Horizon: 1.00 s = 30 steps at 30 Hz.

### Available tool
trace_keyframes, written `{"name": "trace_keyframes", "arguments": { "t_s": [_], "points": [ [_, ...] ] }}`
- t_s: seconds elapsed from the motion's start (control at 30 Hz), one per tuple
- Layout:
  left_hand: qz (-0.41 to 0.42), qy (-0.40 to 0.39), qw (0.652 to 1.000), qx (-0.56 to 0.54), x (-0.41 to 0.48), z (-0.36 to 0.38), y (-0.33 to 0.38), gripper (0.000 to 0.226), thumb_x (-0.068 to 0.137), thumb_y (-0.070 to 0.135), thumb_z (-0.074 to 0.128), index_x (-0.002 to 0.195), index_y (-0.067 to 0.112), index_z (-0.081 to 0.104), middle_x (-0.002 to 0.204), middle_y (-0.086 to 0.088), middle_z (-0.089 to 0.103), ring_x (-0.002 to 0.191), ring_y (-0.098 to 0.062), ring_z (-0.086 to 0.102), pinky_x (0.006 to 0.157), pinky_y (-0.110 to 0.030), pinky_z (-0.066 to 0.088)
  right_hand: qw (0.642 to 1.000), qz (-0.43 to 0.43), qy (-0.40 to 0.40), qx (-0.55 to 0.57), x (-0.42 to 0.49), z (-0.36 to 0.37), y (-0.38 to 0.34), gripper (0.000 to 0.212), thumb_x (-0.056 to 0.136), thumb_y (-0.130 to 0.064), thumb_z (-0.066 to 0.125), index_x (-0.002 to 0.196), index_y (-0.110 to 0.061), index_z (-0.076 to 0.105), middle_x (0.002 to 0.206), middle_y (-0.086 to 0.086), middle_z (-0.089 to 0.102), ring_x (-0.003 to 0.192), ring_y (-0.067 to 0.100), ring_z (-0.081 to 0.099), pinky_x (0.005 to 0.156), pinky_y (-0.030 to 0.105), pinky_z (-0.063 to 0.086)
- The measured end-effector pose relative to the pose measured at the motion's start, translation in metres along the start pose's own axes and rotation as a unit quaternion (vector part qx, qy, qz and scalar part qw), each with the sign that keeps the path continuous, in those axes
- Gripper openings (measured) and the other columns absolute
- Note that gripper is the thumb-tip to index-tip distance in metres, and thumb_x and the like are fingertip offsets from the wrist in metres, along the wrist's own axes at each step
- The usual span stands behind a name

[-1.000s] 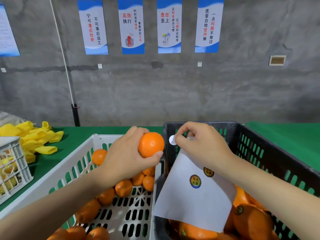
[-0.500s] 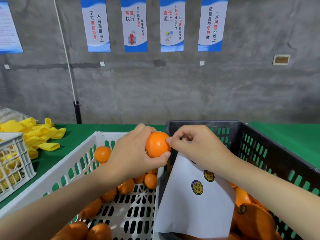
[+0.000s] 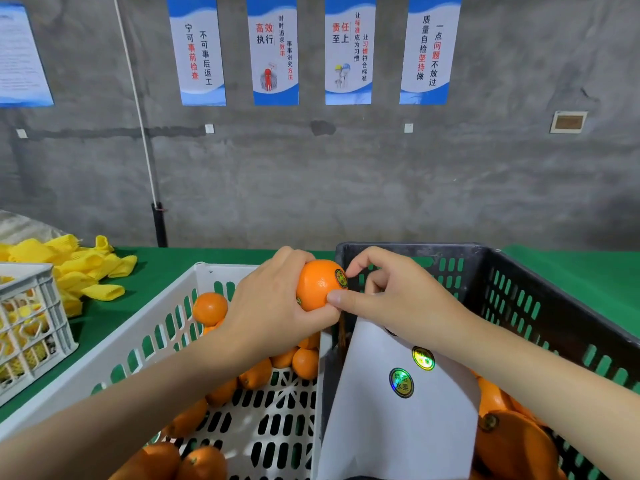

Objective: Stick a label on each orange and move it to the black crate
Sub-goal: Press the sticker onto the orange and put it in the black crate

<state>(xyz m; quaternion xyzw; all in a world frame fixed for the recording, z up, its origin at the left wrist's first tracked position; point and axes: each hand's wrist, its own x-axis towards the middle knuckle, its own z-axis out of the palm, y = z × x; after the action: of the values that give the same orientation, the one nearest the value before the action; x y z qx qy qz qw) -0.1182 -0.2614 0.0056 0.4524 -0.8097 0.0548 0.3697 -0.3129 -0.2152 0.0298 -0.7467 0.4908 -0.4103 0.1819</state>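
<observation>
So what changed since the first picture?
The right hand carried a label left to the orange. The label is now stuck on the peel, with the fingertips right beside it. The left hand kept gripping the orange the whole time, and the sheet stayed hanging from the right hand.

Yellow foam nets [image 3: 86,268] beside sm. basket [image 3: 31,327]; wall posters [image 3: 275,50].

light: even, soft | shadows: faint | focus: sharp | edges: wide-angle bowing
</observation>
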Motion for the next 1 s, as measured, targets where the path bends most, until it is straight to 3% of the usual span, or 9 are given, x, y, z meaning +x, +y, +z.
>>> {"name": "trace_keyframes", "arguments": {
  "t_s": [0.1, 0.23, 0.47, 0.53, 0.63, 0.7, 0.83, 0.93, 1.0],
  "points": [
    [-0.023, 0.009, 0.999, -0.024, 0.0, 0.0, -0.002, 0.063, 0.068, 0.08, 0.042, 0.114, 0.038, 0.047, 0.099, 0.018, 0.047, 0.082, -0.004, 0.051, 0.063, -0.019, 0.041, 0.998, -0.027, 0.024, -0.048, 0.0, -0.001, 0.0, 0.036, 0.078, -0.059, 0.062, 0.11, -0.043, 0.06, 0.058, 0.0, 0.057, 0.05, 0.004, 0.048, 0.056, 0.039, 0.045],
    [-0.052, 0.007, 0.997, -0.051, 0.001, 0.002, -0.003, 0.064, 0.07, 0.084, 0.038, 0.113, 0.039, 0.047, 0.098, 0.019, 0.049, 0.082, 0.002, 0.052, 0.063, -0.016, 0.04, 0.998, -0.05, -0.002, -0.037, -0.003, -0.001, -0.003, 0.04, 0.086, -0.053, 0.055, 0.126, -0.048, 0.06, 0.054, -0.002, 0.047, 0.051, 0.003, 0.04, 0.054, 0.025, 0.035],
    [-0.077, -0.038, 0.991, -0.103, -0.002, 0.005, -0.002, 0.053, 0.07, 0.092, 0.035, 0.104, 0.053, 0.048, 0.098, 0.024, 0.056, 0.09, 0.007, 0.055, 0.066, -0.019, 0.045, 0.998, -0.054, -0.004, 0.031, -0.002, -0.005, -0.009, 0.013, 0.092, -0.035, 0.061, 0.091, -0.033, 0.074, 0.058, -0.007, 0.06, 0.05, 0.005, 0.049, 0.05, 0.024, 0.04],
    [-0.075, -0.08, 0.98, -0.163, -0.002, 0.004, 0.003, 0.046, 0.072, 0.086, 0.041, 0.103, 0.054, 0.052, 0.099, 0.025, 0.061, 0.095, 0.01, 0.055, 0.072, -0.021, 0.047, 0.997, -0.043, 0.01, 0.068, -0.001, -0.008, -0.01, 0.013, 0.091, -0.031, 0.062, 0.087, -0.029, 0.074, 0.074, -0.009, 0.071, 0.067, 0.011, 0.065, 0.064, 0.032, 0.052],
    [-0.043, -0.15, 0.97, -0.184, -0.006, 0.004, 0.01, 0.034, 0.082, 0.069, 0.051, 0.104, 0.044, 0.059, 0.097, 0.02, 0.063, 0.095, 0.0, 0.057, 0.083, -0.032, 0.051, 0.992, -0.058, 0.029, 0.112, 0.001, -0.011, -0.009, 0.013, 0.087, -0.029, 0.063, 0.084, -0.025, 0.075, 0.087, -0.007, 0.074, 0.086, 0.01, 0.069, 0.081, 0.03, 0.053],
    [-0.01, -0.174, 0.969, -0.172, -0.009, 0.005, 0.016, 0.026, 0.085, 0.059, 0.057, 0.106, 0.042, 0.057, 0.097, 0.021, 0.058, 0.098, 0.0, 0.052, 0.086, -0.03, 0.049, 0.99, -0.073, 0.04, 0.116, 0.0, -0.011, -0.008, 0.013, 0.086, -0.029, 0.063, 0.084, -0.024, 0.075, 0.086, -0.004, 0.074, 0.085, 0.012, 0.069, 0.08, 0.029, 0.053],
    [0.037, -0.195, 0.965, -0.172, -0.013, 0.006, 0.021, 0.047, 0.075, 0.059, 0.06, 0.12, 0.048, 0.054, 0.108, 0.026, 0.055, 0.11, 0.001, 0.048, 0.092, -0.021, 0.043, 0.989, -0.071, 0.045, 0.119, 0.001, -0.011, -0.008, 0.012, 0.089, -0.026, 0.065, 0.084, -0.023, 0.075, 0.085, 0.002, 0.074, 0.086, 0.023, 0.068, 0.08, 0.035, 0.053],
    [0.069, -0.223, 0.959, -0.163, -0.014, 0.006, 0.024, 0.027, 0.071, 0.061, 0.056, 0.097, 0.056, 0.052, 0.103, 0.035, 0.05, 0.103, 0.004, 0.046, 0.084, -0.011, 0.036, 0.99, -0.07, 0.045, 0.117, 0.002, -0.011, -0.009, 0.012, 0.091, -0.022, 0.066, 0.084, -0.021, 0.076, 0.081, 0.009, 0.073, 0.083, 0.03, 0.066, 0.078, 0.038, 0.052],
    [0.098, -0.224, 0.956, -0.159, -0.013, 0.004, 0.026, 0.014, 0.076, 0.053, 0.057, 0.089, 0.052, 0.054, 0.097, 0.035, 0.051, 0.096, 0.004, 0.046, 0.08, -0.009, 0.034, 0.99, -0.068, 0.046, 0.117, 0.003, -0.011, -0.009, 0.012, 0.091, -0.02, 0.066, 0.084, -0.021, 0.075, 0.067, 0.008, 0.067, 0.063, 0.028, 0.057, 0.063, 0.031, 0.05]
  ]
}}
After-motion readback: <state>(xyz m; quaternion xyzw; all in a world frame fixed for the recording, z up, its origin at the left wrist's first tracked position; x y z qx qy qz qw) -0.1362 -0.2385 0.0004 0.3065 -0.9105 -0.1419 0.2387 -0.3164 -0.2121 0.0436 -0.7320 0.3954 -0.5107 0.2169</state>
